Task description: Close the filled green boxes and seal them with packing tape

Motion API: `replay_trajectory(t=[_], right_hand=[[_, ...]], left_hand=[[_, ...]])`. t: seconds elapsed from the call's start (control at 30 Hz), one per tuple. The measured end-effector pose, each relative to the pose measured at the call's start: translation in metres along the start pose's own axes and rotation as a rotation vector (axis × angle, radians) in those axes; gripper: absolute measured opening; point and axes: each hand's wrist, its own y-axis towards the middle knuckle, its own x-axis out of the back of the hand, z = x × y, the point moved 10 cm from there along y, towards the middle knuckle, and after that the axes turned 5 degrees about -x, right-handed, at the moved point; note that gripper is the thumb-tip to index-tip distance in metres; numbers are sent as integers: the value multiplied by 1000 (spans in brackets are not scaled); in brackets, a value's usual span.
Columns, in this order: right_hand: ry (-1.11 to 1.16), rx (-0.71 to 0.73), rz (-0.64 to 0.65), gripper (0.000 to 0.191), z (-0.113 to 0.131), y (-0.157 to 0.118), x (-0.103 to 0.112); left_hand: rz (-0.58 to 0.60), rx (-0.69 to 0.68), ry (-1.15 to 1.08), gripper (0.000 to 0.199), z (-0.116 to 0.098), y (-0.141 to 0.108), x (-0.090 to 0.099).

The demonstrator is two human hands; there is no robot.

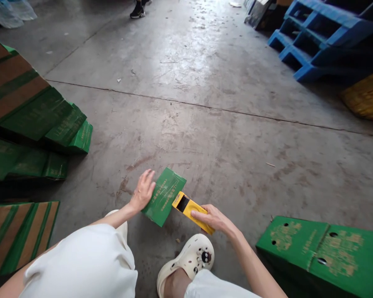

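A green cardboard box (164, 194) with pale printed lettering stands on the floor in front of my feet. My left hand (144, 190) lies against its left edge with the fingers stretched out, not wrapped round it. In my right hand (211, 217) is a yellow handheld tool (194, 211) with a black panel near its front end; its exact kind I cannot make out. My fingers close round its rear part, thumb on top. The tool's front end is at the box's right edge; whether they touch I cannot tell.
Green and brown striped cartons (21, 87) are stacked at the left. Another green carton (323, 248) stands at the lower right. Blue plastic pallets (320, 37) are piled at the upper right, near a yellowish bundle (366, 97). A person's black shoe (138, 10) shows at the top.
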Motion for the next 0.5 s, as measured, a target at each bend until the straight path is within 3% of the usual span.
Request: replay_trajectory(t=[0.1,0.17,0.27,0.5], right_hand=[[8,-6,37,55,1,3,-2],[8,-4,60,55,1,4,-4],[12,20,100,56,4,5,-6],[-1,106,156,61,4,-7,-1]], left_hand=[[268,-430,183,76,-64,-22,-27],[401,-561,279,103,-82,-37,-41],[461,-551,374,127,-82,-41,-49],[495,-386,469,119,-72,-35,-48]])
